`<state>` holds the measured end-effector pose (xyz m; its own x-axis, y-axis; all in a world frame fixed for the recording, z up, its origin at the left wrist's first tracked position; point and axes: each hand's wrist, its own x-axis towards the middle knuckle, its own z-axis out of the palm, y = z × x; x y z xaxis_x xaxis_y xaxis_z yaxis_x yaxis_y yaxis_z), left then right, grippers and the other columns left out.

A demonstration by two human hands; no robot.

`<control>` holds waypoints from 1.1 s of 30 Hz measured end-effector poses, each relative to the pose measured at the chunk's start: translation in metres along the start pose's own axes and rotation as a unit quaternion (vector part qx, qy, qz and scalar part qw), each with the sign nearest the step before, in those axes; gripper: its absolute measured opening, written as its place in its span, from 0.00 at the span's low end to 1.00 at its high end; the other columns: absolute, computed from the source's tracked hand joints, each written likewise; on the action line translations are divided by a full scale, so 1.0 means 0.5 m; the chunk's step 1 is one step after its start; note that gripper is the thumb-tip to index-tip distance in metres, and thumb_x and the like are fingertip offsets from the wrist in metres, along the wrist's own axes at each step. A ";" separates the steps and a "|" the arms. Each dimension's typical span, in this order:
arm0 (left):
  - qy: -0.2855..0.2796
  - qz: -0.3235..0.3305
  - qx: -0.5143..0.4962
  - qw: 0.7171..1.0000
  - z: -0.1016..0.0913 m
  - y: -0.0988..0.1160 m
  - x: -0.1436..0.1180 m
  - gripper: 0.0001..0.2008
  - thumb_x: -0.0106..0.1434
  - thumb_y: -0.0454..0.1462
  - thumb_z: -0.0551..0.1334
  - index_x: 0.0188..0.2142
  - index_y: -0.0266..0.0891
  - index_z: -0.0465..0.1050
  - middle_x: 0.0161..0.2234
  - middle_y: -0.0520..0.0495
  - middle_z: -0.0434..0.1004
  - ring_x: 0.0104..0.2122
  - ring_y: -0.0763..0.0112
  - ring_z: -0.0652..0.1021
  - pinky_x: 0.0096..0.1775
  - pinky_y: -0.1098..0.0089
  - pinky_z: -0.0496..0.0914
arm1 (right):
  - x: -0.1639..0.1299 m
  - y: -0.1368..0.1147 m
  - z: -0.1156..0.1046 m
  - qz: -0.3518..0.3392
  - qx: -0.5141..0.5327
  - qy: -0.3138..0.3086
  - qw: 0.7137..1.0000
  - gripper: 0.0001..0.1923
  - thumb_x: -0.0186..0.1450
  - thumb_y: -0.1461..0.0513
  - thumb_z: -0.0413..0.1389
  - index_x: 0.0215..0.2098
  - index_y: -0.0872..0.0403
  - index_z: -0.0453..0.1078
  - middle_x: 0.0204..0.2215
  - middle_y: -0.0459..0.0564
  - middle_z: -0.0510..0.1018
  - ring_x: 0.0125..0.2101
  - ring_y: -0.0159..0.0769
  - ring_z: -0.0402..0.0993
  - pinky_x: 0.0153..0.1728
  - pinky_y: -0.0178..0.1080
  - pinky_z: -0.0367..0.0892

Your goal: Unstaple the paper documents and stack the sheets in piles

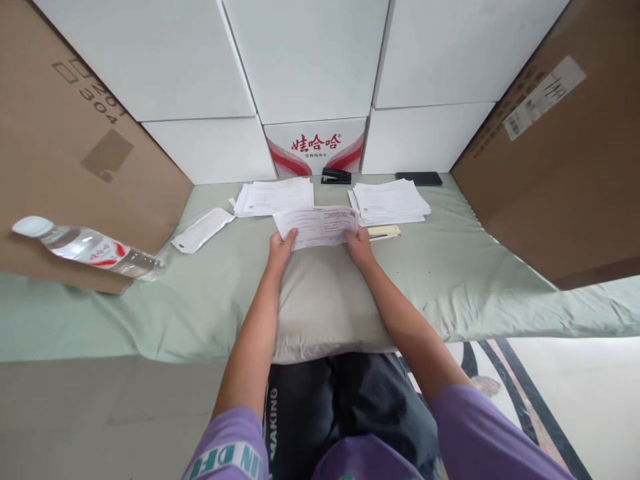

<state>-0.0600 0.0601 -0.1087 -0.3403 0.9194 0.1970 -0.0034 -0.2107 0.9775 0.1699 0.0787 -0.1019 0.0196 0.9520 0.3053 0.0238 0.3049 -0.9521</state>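
My left hand (pixel 281 247) and my right hand (pixel 359 244) hold a printed sheet of paper (pixel 319 225) by its two lower corners, just above a grey pillow (pixel 325 300) on the pale green bed sheet (pixel 450 273). Beyond the sheet lie two stacks of printed papers, one on the left (pixel 275 197) and one on the right (pixel 391 202). A black stapler (pixel 336 176) sits between the stacks at the back. A small cream-coloured object (pixel 384 232) lies right beside my right hand.
A plastic water bottle (pixel 87 248) lies at the left edge. A white packet (pixel 203 229) is left of the papers, a dark phone (pixel 419 178) at the back right. Brown cardboard boxes (pixel 565 147) flank both sides; white boxes (pixel 310 60) stand behind.
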 end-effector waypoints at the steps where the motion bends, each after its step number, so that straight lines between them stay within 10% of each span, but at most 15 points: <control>1: 0.002 -0.001 0.006 1.000 -0.001 -0.003 0.000 0.27 0.54 0.54 0.71 0.43 0.33 0.81 0.45 0.36 0.84 0.48 0.54 0.82 0.55 0.56 0.74 | -0.001 -0.001 0.001 -0.004 -0.008 0.001 1.000 0.15 0.58 0.57 0.53 0.37 0.54 0.79 0.35 0.49 0.84 0.42 0.45 0.77 0.50 0.48 0.71; 33: -0.007 0.015 0.042 0.999 -0.013 -0.034 0.012 0.26 0.55 0.51 0.70 0.44 0.32 0.79 0.45 0.37 0.83 0.45 0.58 0.82 0.52 0.58 0.75 | 0.009 0.016 0.020 0.040 -0.137 -0.031 0.989 0.17 0.57 0.64 0.45 0.37 0.55 0.74 0.33 0.50 0.78 0.40 0.44 0.72 0.49 0.47 0.70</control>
<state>-0.0681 0.0669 -0.1246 -0.3260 0.9176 0.2276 0.0867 -0.2107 0.9737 0.1604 0.0855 -0.1083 -0.0291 0.9754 0.2187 0.2951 0.2174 -0.9304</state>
